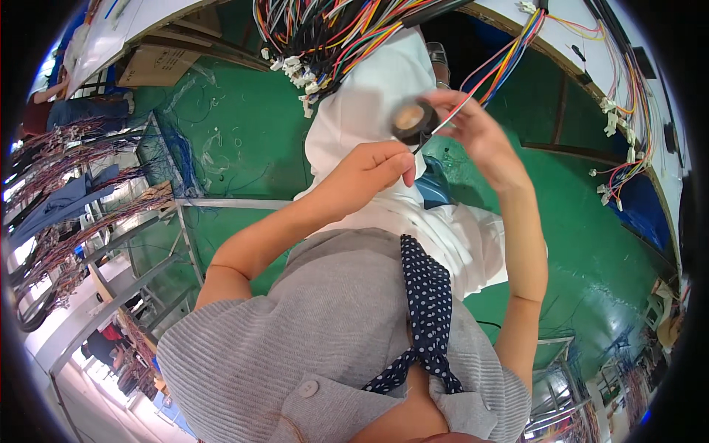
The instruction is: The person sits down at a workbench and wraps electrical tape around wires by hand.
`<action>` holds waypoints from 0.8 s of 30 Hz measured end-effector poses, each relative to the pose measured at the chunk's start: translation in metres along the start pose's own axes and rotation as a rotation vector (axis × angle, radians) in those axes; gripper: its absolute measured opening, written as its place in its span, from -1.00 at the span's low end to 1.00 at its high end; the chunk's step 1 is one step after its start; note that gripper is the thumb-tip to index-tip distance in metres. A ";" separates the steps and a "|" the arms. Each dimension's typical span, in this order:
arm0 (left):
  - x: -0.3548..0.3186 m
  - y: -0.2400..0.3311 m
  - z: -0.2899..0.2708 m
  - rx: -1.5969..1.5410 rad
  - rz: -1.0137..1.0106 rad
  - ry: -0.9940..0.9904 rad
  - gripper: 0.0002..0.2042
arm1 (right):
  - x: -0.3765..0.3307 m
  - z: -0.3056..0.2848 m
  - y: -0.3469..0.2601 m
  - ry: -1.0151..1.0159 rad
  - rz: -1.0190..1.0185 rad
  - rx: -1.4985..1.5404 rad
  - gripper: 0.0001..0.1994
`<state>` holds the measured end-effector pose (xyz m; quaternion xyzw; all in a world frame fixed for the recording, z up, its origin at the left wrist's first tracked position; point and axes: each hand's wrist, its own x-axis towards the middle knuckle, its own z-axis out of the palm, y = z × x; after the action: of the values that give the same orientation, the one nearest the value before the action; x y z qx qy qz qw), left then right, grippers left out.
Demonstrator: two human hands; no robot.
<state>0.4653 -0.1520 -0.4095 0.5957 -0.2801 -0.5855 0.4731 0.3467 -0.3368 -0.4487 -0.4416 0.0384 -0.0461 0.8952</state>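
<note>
While the left hand [380, 166] pinches the wires [504, 70] and the right hand [480, 139], grip unclear, is beside the tape [422, 124], wrapping seems begun, the coloured length left bare.

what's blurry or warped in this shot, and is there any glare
Head view: the right hand and black roll are blurred, while the left hand looks sharper; also in the head view, the white table's edge bows, the picture's corners go black, and a bright glare patch shows on the green floor at lower right.
</note>
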 end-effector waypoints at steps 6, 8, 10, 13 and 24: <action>0.000 0.011 -0.006 -0.276 -0.201 -0.149 -0.70 | 0.011 -0.008 -0.010 -0.236 0.054 -0.651 -0.61; 0.002 0.011 -0.009 -0.224 -0.183 -0.130 -0.71 | 0.002 -0.013 -0.023 -0.206 0.129 -0.689 -0.61; 0.004 0.003 -0.008 -0.173 -0.164 -0.112 -0.71 | -0.011 -0.021 -0.027 -0.158 0.221 -0.637 -0.59; 0.008 -0.016 -0.005 0.231 0.313 0.023 -0.72 | -0.025 -0.007 -0.047 -0.077 0.499 0.457 -0.44; 0.001 0.010 -0.010 -0.235 -0.206 -0.169 -0.69 | 0.016 -0.014 -0.026 -0.226 0.214 -0.610 -0.37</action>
<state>0.4772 -0.1547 -0.4020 0.5105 -0.1862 -0.7076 0.4516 0.3597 -0.3653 -0.4366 -0.6849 -0.0030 0.1108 0.7201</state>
